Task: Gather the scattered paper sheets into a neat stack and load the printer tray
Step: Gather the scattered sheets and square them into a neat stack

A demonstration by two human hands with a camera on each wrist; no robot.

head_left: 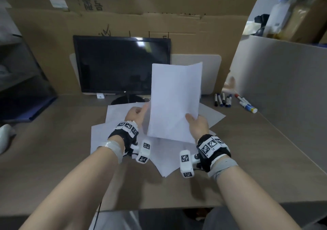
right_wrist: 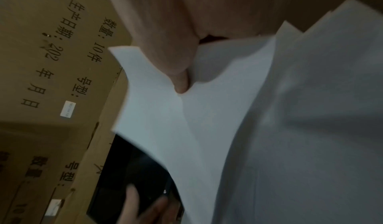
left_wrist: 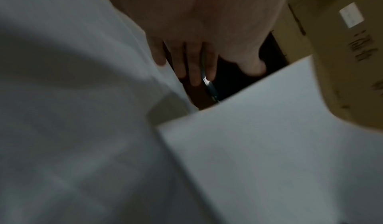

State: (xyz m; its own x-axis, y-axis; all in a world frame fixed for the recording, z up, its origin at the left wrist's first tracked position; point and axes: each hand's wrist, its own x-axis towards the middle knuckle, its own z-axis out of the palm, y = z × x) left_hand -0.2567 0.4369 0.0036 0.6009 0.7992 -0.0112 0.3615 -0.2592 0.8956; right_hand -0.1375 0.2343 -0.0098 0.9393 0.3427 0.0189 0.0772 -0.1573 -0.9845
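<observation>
Shelving (head_left: pixel 21 67) is seen at the far left, with a blue folder (head_left: pixel 40 109) on its lowest level and a white object (head_left: pixel 5 137) at the table (head_left: pixel 53 141) edge. Cardboard boxes (head_left: pixel 123 8) printed with characters are stacked along the back, and a dark monitor (head_left: pixel 122 65) is set in front of them. Before the monitor's base, loose paper sheets (head_left: pixel 113 113) are spread overlapping on the table. The left hand (head_left: pixel 136 113) is held above them with fingers (left_wrist: pixel 193 73) straight, its grip released and its fingertips near the left edge of the raised sheets (head_left: pixel 175 102); contact cannot be confirmed. Those sheets are lifted upright off the table, covering the monitor's right part, and are pinched at the lower right corner by the right hand (head_left: pixel 197 125), thumb in front; several staggered edges are shown in the right wrist view. Further right, markers (head_left: pixel 223 99) are laid in a row near a grey partition (head_left: pixel 283 81), with a red-capped one (head_left: pixel 246 103) beside them. Beyond the partition, blurred clutter is seen. No printer tray is identifiable.
</observation>
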